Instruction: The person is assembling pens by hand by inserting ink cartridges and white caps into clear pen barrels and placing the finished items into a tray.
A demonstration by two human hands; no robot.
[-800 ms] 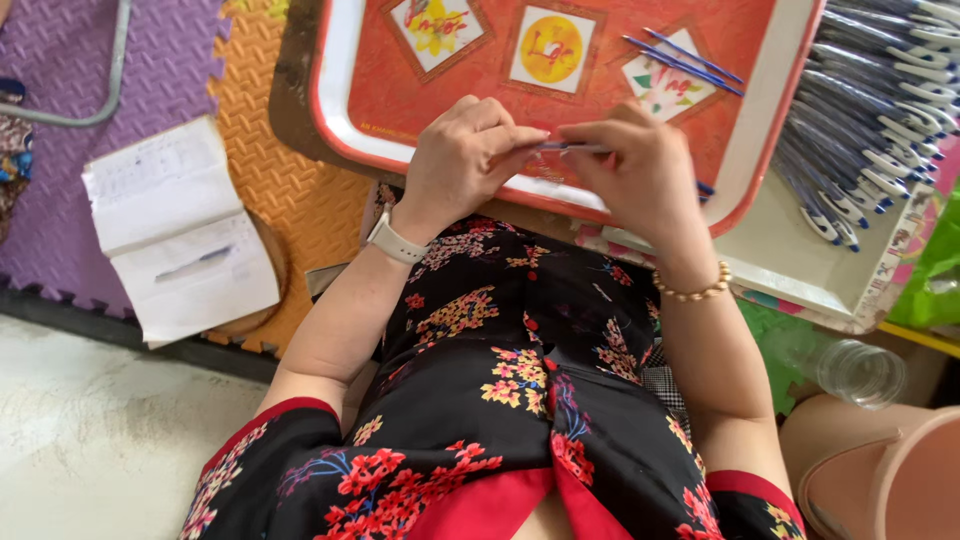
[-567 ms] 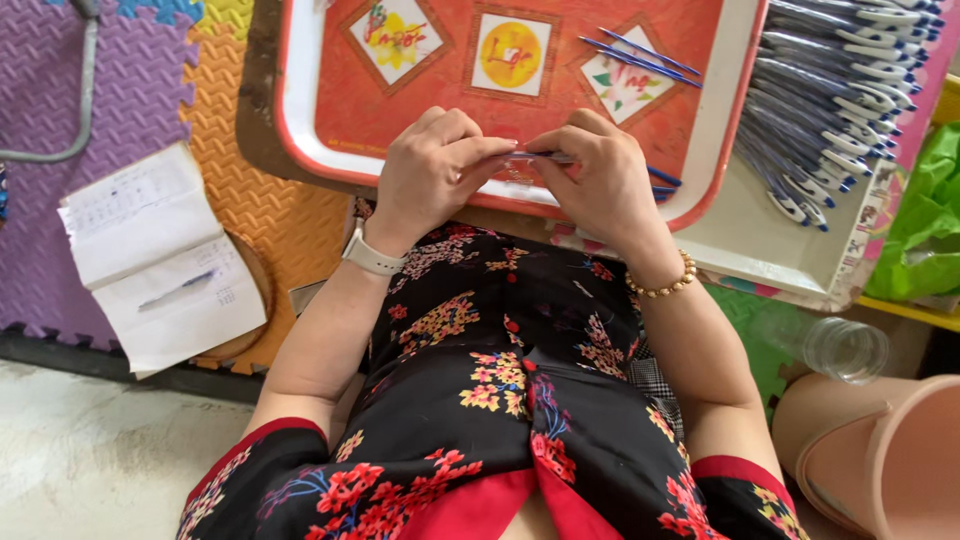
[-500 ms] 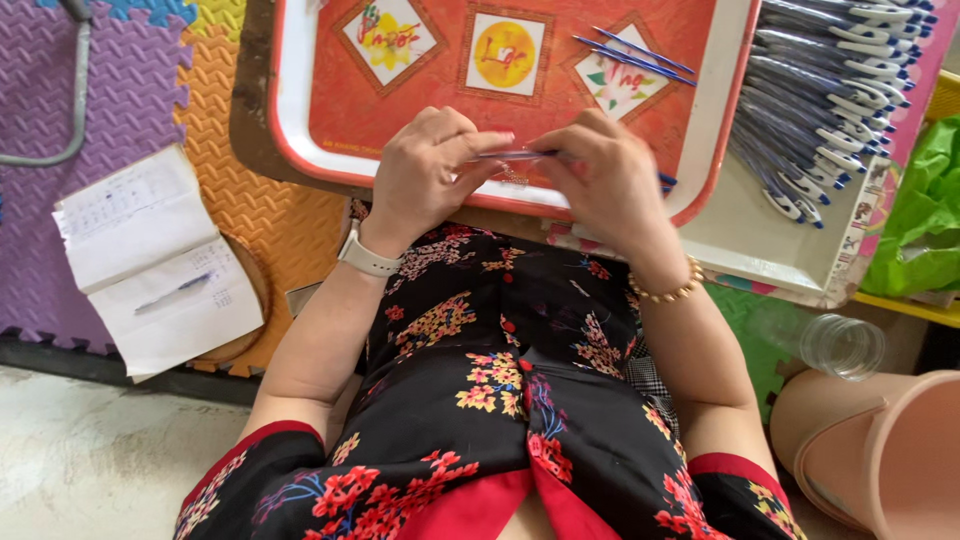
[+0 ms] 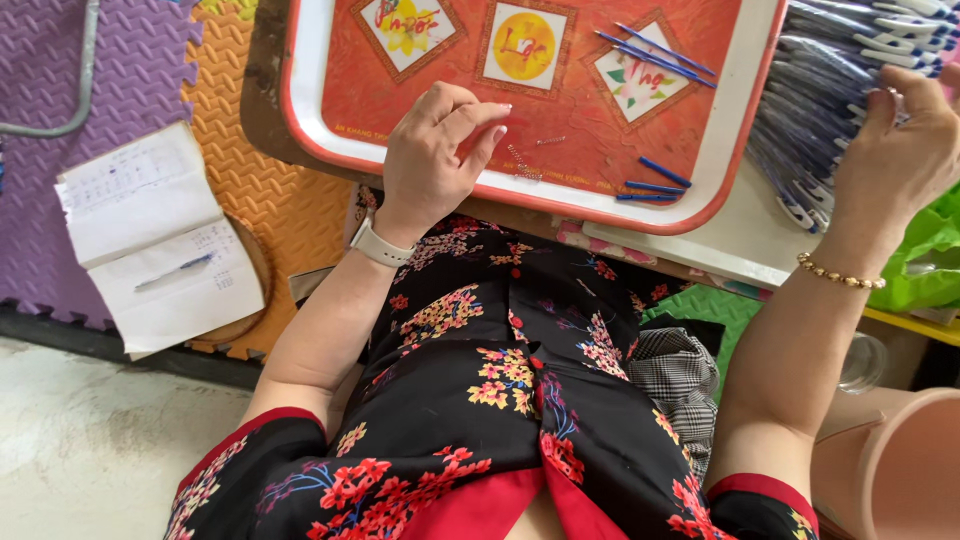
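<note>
Head view: left hand (image 4: 435, 150), grip loose and empty, beside springs (image 4: 522, 162); right hand (image 4: 900, 150) grips pens (image 4: 820, 100).

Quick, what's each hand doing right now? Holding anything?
Left hand: loosely curled over the tray, nothing visibly held.
Right hand: on the pile of pens; grip cannot be told.

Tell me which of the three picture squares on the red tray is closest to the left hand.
The middle square, with the yellow circle. It lies just above the left hand on the red tray; the flower square and leafy square sit further out.
</note>
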